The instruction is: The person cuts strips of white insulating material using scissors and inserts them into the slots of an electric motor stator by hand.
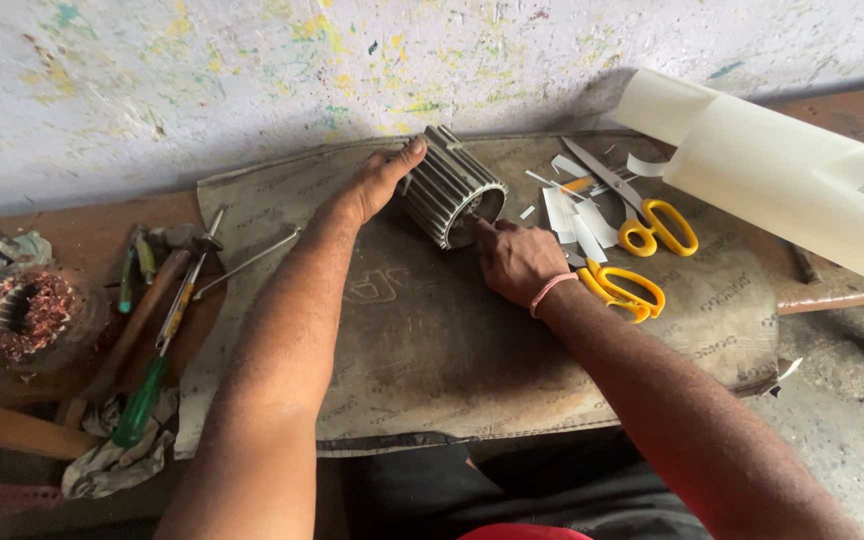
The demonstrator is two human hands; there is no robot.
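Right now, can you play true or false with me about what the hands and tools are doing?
1. The left hand rests on the ribbed metal cylinder. True.
2. The right hand holds scissors. False: both yellow-handled scissors lie on the mat.
3. A green-handled screwdriver lies at the left. True.
4. The pale sheet covers the cylinder. False: it lies off to the right.
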